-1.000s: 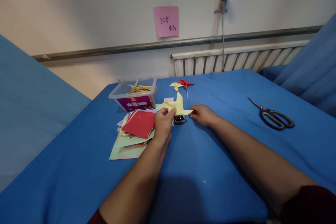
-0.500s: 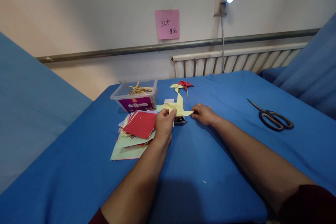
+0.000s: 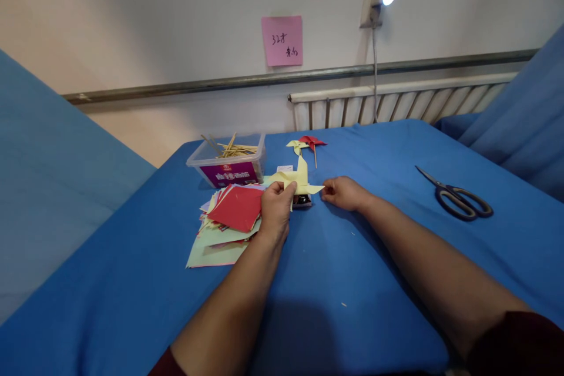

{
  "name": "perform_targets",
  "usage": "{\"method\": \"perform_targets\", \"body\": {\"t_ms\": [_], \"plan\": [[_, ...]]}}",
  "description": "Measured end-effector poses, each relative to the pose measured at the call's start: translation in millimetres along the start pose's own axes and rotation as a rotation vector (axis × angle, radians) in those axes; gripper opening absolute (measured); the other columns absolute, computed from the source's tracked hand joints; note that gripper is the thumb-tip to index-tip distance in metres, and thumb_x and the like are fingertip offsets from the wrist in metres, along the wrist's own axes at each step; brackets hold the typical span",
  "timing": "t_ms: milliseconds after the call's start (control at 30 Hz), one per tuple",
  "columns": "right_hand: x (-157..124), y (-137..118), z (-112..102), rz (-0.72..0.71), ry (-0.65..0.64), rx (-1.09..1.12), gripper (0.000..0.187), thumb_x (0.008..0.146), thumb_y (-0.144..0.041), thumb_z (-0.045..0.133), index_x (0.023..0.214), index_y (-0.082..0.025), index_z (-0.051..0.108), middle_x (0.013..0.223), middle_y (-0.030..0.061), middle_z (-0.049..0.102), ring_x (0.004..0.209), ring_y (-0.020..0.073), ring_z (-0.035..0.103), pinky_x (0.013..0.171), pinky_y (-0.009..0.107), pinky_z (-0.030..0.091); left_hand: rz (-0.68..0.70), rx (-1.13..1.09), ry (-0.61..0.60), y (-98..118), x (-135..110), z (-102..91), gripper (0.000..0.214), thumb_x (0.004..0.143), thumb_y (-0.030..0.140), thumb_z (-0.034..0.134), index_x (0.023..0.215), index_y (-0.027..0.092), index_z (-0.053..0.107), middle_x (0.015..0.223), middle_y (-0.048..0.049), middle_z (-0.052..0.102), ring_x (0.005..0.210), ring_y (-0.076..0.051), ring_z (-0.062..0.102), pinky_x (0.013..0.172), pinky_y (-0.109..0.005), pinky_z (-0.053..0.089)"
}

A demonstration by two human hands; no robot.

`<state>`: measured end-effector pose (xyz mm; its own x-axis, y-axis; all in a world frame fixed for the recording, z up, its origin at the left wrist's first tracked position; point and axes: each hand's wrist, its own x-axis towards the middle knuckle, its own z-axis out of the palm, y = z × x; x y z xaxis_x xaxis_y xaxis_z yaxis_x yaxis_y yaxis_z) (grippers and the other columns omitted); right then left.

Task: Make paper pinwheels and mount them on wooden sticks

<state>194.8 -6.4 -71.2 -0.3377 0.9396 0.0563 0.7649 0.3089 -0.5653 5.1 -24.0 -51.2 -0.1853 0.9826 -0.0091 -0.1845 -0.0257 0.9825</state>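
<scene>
Presently: left hand (image 3: 275, 208) pinched on yellow paper pinwheel (image 3: 300, 178) | right hand (image 3: 343, 192) at pinwheel's right tip, fingers curled, cannot tell whether gripping | pinwheel location: in front of plastic tub (image 3: 229, 173), right of paper stack (image 3: 238, 208), partly covering small box (image 3: 303, 205) | scissors (image 3: 462, 200) well apart, right.

There are three pinwheels (image 3: 302, 177) (one red) and one tub (image 3: 231, 174).

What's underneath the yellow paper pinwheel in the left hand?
Below the yellow pinwheel, the near end of a small box shows, with something dark and shiny inside. The pinwheel covers its middle, so any other contents there can't be seen.
</scene>
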Motion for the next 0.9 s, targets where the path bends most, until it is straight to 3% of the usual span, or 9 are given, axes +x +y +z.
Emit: {"method": "perform_targets", "body": {"t_ms": [267,400,900], "plan": [[-7.0,-27.4,-7.8,0.013,-0.012,-0.473,0.018,0.084,-0.025,0.052,0.087,-0.018,0.069,0.092,0.0112,0.072,0.083,0.0231,0.065,0.064,0.029,0.037,0.002,0.001,0.022,0.5,-0.8,0.2,0.029,0.057,0.036,0.077,0.066,0.016,0.058,0.057,0.0026,0.059,0.050,-0.010,0.050,0.052,-0.022,0.039],[-8.7,-31.7,-7.8,0.074,-0.008,-0.483,0.021,0.084,-0.030,0.054,0.095,-0.019,0.068,0.099,0.0112,0.071,0.089,0.0246,0.065,0.066,0.029,0.040,0.004,-0.003,0.024,0.5,-0.5,-0.5,0.031,0.055,0.037,0.078,0.066,0.016,0.058,0.057,0.0026,0.059,0.050,-0.010,0.050,0.052,-0.022,0.039],[-8.6,-41.2,2.5,0.090,0.008,-0.522,0.028,0.089,-0.020,0.045,0.098,-0.019,0.071,0.100,0.0123,0.072,0.090,0.0236,0.067,0.071,0.028,0.044,0.027,0.041,0.013,-2.9,0.9,-1.7,0.029,0.057,0.037,0.077,0.067,0.016,0.060,0.057,0.0032,0.059,0.050,-0.010,0.051,0.052,-0.022,0.038]]}}
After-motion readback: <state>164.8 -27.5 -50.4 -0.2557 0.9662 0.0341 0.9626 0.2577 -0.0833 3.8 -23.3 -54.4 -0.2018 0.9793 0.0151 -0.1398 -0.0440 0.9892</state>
